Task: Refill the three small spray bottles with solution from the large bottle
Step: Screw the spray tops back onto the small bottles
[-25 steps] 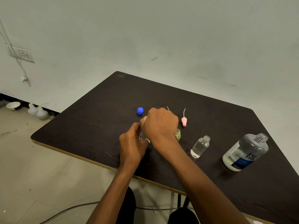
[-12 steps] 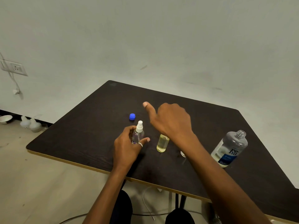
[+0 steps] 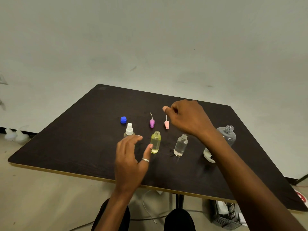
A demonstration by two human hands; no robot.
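Blue cap (image 3: 123,120) on bench (image 3: 75,139), back-left of yellow bottle (image 3: 156,142). White-topped spray bottle (image 3: 129,130) left of it. Left hand (image 3: 131,157) beside it, fingers spread, empty. Purple spray head (image 3: 152,123) and pink spray head (image 3: 166,124) behind. Clear small bottle (image 3: 180,145) right, uncapped. Right hand (image 3: 188,117) back-right, fingers curled, empty. Large bottle (image 3: 227,135) far right, uncapped.

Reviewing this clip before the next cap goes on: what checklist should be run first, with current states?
1. Yellow bottle upright, neck open: ok.
2. Clear bottle upright, neck open: ok.
3. Pink spray head lying free on the table: ok.
4. Purple spray head lying free: ok.
5. Left hand open, holding nothing: ok.
6. Right hand empty: cannot tell, its curled fingers hide the palm.
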